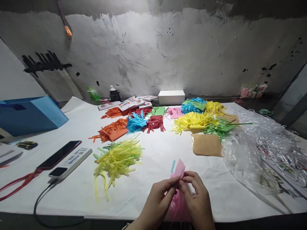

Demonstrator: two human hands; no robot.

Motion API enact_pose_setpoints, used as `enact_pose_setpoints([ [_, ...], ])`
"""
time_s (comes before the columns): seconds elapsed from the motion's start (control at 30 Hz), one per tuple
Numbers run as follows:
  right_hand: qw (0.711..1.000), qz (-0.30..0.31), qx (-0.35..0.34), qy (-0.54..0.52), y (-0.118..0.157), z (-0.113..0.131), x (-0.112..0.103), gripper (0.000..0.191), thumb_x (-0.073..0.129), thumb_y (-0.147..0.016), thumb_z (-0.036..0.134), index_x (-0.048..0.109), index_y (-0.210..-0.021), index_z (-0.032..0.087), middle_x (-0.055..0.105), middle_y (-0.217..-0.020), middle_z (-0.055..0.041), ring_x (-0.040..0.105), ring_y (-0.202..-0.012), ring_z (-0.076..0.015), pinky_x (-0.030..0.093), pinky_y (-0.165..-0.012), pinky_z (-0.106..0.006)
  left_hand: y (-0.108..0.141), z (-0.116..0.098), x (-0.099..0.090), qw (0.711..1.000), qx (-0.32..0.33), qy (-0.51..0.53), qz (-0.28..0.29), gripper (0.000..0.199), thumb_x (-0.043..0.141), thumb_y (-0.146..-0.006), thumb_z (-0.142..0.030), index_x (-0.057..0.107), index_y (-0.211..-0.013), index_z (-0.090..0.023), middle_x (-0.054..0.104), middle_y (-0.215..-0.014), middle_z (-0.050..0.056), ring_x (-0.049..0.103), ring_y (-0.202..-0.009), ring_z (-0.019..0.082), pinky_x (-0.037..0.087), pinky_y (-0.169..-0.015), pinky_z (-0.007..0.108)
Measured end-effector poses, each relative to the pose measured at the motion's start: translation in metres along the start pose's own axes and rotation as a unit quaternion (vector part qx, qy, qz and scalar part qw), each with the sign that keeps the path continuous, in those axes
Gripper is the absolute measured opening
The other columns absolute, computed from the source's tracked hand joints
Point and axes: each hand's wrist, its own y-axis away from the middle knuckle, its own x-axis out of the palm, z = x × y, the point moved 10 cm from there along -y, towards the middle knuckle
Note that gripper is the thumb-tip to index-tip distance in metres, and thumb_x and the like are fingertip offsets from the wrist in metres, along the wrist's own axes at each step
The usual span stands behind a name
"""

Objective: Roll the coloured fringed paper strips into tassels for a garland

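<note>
Near the table's front edge, a piece of pink tissue paper [179, 167] is pinched between my two hands. My left hand [159, 198] has its thumb and fingertips closed on it from the left. From the right, my right hand [196, 198] grips the same paper, and the fingertips of both hands meet. More pink paper hangs below, between the palms. A small blue strip [173, 166] lies just beyond the fingers. Light yellow fringed paper [118, 159] rests to the left, and a brown rectangular sheet [207, 145] is beyond my right hand.
Coloured fringed bundles, including an orange one [112, 130] and a yellow one [194, 121], spread across the back. A phone [61, 155], a power bank [70, 163] and a blue box [31, 115] are left. Clear plastic bags [249, 159] cover the right. A white box [171, 97] stands behind.
</note>
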Motion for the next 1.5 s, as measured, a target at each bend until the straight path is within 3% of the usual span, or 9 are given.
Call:
enact_pose_setpoints([
  [0.27, 0.995, 0.017, 0.060, -0.076, 0.002, -0.015, 0.005, 0.024, 0.063, -0.091, 0.040, 0.071, -0.080, 0.021, 0.067, -0.104, -0.0089, 0.067, -0.101, -0.0241, 0.058, -0.075, -0.029, 0.007, -0.013, 0.000, 0.998, 0.031, -0.052, -0.011, 0.030, 0.062, -0.092, -0.029, 0.076, -0.119, -0.028, 0.078, -0.114, 0.010, 0.071, -0.104, 0.029, 0.053, -0.094, 0.036],
  [0.6, 0.986, 0.034, 0.099, -0.133, 0.005, -0.016, 0.006, 0.024, 0.062, -0.091, 0.041, 0.069, -0.081, 0.020, 0.067, -0.103, -0.0085, 0.067, -0.100, -0.0227, 0.057, -0.078, -0.027, 0.008, 0.001, -0.001, 0.999, -0.024, 0.003, -0.027, 0.026, 0.065, -0.090, -0.038, 0.080, -0.107, -0.025, 0.079, -0.109, 0.009, 0.072, -0.101, 0.029, 0.054, -0.093, 0.036],
  [0.73, 0.986, 0.053, 0.095, -0.130, 0.005, -0.010, 0.007, 0.021, 0.064, -0.089, 0.040, 0.067, -0.084, 0.020, 0.066, -0.103, -0.0082, 0.068, -0.097, -0.0232, 0.059, -0.073, -0.027, 0.007, 0.001, -0.002, 0.999, -0.028, 0.015, -0.039, 0.022, 0.068, -0.088, -0.036, 0.081, -0.102, -0.024, 0.081, -0.103, 0.009, 0.073, -0.097, 0.029, 0.055, -0.091, 0.035],
  [0.87, 0.990, 0.067, 0.074, -0.095, 0.007, -0.005, 0.008, 0.015, 0.065, -0.089, 0.035, 0.067, -0.085, 0.021, 0.066, -0.103, -0.0064, 0.067, -0.097, -0.0216, 0.057, -0.077, -0.027, 0.007, 0.001, -0.003, 0.998, -0.024, 0.012, -0.049, 0.018, 0.069, -0.085, -0.031, 0.081, -0.098, -0.024, 0.081, -0.098, 0.008, 0.074, -0.093, 0.028, 0.056, -0.087, 0.035],
  [0.97, 0.985, 0.073, 0.084, -0.132, 0.009, -0.007, 0.010, 0.017, 0.060, -0.093, 0.037, 0.065, -0.089, 0.021, 0.064, -0.104, -0.0068, 0.067, -0.097, -0.0212, 0.058, -0.076, -0.027, 0.006, 0.001, -0.004, 0.998, -0.016, -0.004, -0.054, 0.018, 0.067, -0.085, -0.025, 0.081, -0.097, -0.024, 0.081, -0.095, 0.008, 0.074, -0.090, 0.027, 0.057, -0.085, 0.034],
  [1.17, 0.981, 0.050, 0.101, -0.157, 0.009, -0.013, 0.008, 0.022, 0.067, -0.088, 0.041, 0.068, -0.079, 0.021, 0.067, -0.101, -0.0078, 0.068, -0.097, -0.0233, 0.059, -0.072, -0.027, 0.006, 0.005, -0.006, 0.997, 0.000, -0.025, -0.073, 0.021, 0.066, -0.082, -0.019, 0.079, -0.098, -0.023, 0.080, -0.093, 0.009, 0.072, -0.079, 0.023, 0.057, -0.075, 0.031],
  [1.3, 0.983, 0.050, 0.091, -0.151, 0.007, -0.012, 0.007, 0.019, 0.071, -0.085, 0.038, 0.072, -0.077, 0.022, 0.070, -0.100, -0.0070, 0.069, -0.097, -0.0230, 0.058, -0.079, -0.029, 0.006, 0.008, -0.005, 0.997, -0.002, -0.014, -0.071, 0.020, 0.064, -0.084, -0.019, 0.077, -0.099, -0.022, 0.077, -0.082, 0.007, 0.069, -0.070, 0.020, 0.054, -0.067, 0.027],
  [1.5, 0.979, 0.063, 0.097, -0.168, 0.007, -0.012, 0.009, 0.017, 0.067, -0.088, 0.036, 0.072, -0.082, 0.021, 0.070, -0.100, -0.0076, 0.069, -0.095, -0.0234, 0.058, -0.075, -0.029, 0.006, 0.010, -0.005, 0.998, 0.008, 0.009, -0.058, 0.022, 0.061, -0.085, -0.016, 0.074, -0.101, -0.020, 0.075, -0.083, 0.006, 0.067, -0.070, 0.019, 0.054, -0.065, 0.026],
])
